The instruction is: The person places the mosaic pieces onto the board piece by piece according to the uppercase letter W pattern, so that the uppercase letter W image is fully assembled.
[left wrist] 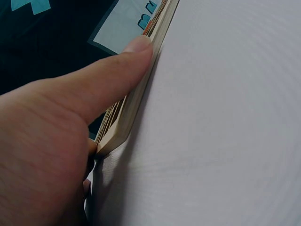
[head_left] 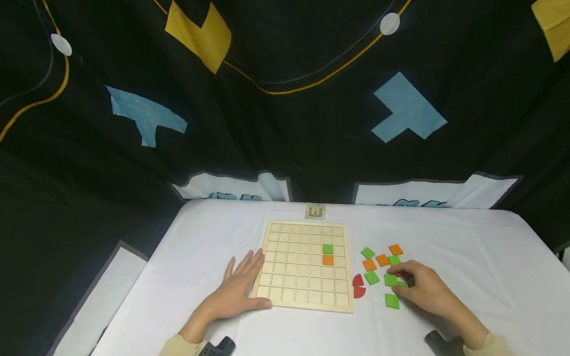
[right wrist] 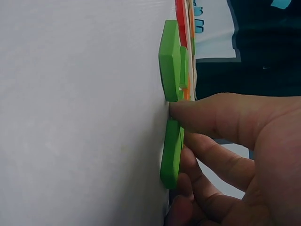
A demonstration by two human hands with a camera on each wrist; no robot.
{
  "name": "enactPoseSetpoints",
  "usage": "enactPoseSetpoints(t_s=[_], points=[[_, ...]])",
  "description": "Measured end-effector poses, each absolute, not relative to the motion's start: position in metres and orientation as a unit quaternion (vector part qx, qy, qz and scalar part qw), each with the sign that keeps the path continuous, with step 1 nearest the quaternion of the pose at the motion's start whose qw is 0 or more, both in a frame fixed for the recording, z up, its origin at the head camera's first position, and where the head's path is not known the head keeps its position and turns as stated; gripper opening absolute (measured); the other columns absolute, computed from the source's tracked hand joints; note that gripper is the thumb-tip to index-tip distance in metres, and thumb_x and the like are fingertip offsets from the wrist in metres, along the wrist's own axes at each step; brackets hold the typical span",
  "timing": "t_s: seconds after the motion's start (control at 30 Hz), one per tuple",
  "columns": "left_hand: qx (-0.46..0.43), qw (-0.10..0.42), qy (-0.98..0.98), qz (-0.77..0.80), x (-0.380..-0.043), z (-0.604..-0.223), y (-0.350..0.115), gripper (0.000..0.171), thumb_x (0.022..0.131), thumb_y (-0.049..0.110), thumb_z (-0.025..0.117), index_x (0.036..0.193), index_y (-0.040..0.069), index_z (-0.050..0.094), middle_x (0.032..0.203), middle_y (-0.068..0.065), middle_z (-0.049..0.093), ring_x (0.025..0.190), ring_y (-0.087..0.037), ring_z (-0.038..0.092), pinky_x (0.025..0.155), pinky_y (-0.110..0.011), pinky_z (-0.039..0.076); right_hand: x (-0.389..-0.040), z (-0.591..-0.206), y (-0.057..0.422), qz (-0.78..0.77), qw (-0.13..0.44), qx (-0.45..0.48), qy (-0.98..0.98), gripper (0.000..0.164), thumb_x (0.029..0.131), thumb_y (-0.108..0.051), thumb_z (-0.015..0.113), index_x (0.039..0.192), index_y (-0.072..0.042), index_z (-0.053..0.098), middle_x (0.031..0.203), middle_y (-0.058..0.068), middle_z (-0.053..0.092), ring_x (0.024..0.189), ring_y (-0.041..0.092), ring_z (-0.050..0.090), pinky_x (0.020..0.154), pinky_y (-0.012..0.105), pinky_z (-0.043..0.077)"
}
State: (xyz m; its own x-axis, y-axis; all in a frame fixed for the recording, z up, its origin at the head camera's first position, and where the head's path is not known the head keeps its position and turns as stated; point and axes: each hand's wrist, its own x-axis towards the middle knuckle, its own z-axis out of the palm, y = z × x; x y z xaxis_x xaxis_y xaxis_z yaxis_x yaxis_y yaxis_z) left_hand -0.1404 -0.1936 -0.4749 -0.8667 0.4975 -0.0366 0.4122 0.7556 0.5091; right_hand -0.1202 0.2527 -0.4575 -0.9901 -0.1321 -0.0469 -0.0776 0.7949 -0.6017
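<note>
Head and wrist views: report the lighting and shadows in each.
Head view: bright, fairly even light on the white tablecloth, with a soft shadow under the right hand; left wrist view: dimmer, a shadow running along the wooden grid board's side; right wrist view: also dim, a soft-edged shadow beside the lower green tile.

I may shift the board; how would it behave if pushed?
The board looks stiff, its edges straight. Broad and flat on the cloth, it would probably slide rather than tip. Raised grid lines would likely keep its orange tile in place.
</note>
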Motion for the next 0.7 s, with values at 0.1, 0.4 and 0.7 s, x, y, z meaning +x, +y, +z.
enactPoseSetpoints(t_s=[0.1,0.4,0.7], points=[[0.243,0.081,0.934,0.249,-0.1405,-0.4746,-0.1932,0.115,0.081,0.068,0.069,0.160,0.002,0.018,0.168,-0.010,0.010,0.154,-0.034,0.003,0.116,-0.063,-0.010,-0.1205,-0.4576,0.2535,-0.316,0.045,-0.057,0.946,0.031,0.080,-0.008,0.082,0.109,-0.005,0.073,0.107,0.004,0.068,0.093,0.020,0.060,0.082,0.042,0.054],[0.246,0.079,0.932,0.254,-0.1412,-0.4737,-0.1933,0.114,0.081,0.067,0.070,0.160,0.003,0.017,0.168,-0.010,0.010,0.154,-0.034,0.003,0.116,-0.063,-0.011,-0.1220,-0.4556,0.2554,-0.296,0.045,-0.083,0.950,0.026,0.082,-0.009,0.080,0.107,-0.008,0.073,0.102,0.000,0.065,0.087,0.015,0.056,0.075,0.036,0.052],[0.247,0.081,0.933,0.251,-0.1406,-0.4742,-0.1940,0.114,0.082,0.067,0.069,0.160,0.003,0.018,0.168,-0.009,0.010,0.154,-0.033,0.003,0.116,-0.062,-0.011,-0.1220,-0.4563,0.2562,-0.288,0.043,-0.094,0.952,0.024,0.084,-0.011,0.080,0.107,-0.010,0.073,0.102,-0.002,0.066,0.089,0.014,0.059,0.076,0.036,0.053]])
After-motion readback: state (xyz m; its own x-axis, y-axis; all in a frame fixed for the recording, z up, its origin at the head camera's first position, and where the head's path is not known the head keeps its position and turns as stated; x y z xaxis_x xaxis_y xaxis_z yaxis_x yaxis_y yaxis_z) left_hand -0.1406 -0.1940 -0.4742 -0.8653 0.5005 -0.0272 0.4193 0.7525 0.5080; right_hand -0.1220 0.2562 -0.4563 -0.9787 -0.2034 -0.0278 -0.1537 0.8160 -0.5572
